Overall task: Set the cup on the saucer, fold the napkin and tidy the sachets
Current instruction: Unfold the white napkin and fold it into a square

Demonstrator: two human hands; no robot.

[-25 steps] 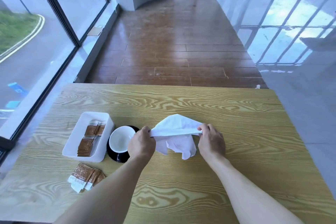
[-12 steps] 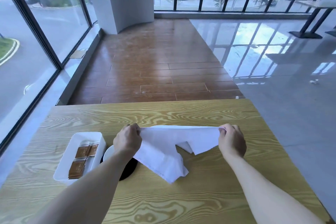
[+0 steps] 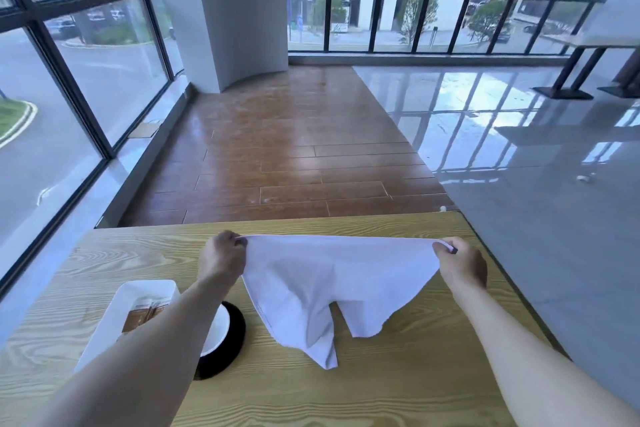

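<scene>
Left hand (image 3: 223,258): fingers clenched on napkin (image 3: 332,284) corner.
Right hand (image 3: 462,263): pinching the opposite corner.
Napkin: stretched, right of saucer (image 3: 230,348).
Cup (image 3: 216,331): on saucer.

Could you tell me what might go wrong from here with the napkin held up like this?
The napkin hangs unevenly from both hands, left hand and right hand, so the fold may come out skewed. Its lower corner dangles close to the cup on the saucer and could brush it when lowered.
</scene>
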